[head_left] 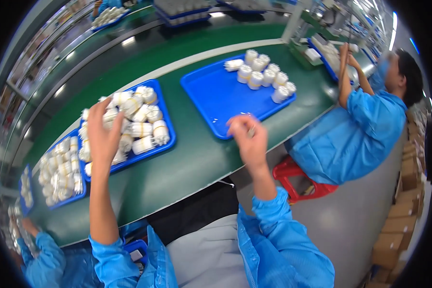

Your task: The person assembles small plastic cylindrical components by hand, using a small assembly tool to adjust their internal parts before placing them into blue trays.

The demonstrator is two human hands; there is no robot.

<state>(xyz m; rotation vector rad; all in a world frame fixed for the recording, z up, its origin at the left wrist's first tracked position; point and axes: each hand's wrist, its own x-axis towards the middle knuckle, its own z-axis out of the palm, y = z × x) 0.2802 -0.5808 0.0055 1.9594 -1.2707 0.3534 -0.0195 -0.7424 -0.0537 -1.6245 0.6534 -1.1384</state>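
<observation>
My left hand (103,132) is over a blue tray (171,129) heaped with white cylindrical bundles (141,128), some with a thin yellow band. Its thumb and fingers are spread apart, with bundles visible between and beneath them. My right hand (250,139) hovers by the near edge of a second blue tray (209,91), fingers curled together and slightly blurred. A small greyish bit shows at its fingertips, too indistinct to name. In that second tray, several white bundles (255,79) stand grouped toward the far right side, one lying on its side.
Another blue tray of bundles (62,170) sits farther left on the green table (197,158). A co-worker in a blue smock (355,129) works at the right, by a red stool (302,180). A second person's sleeve (50,254) shows lower left. A conveyor (144,36) runs behind.
</observation>
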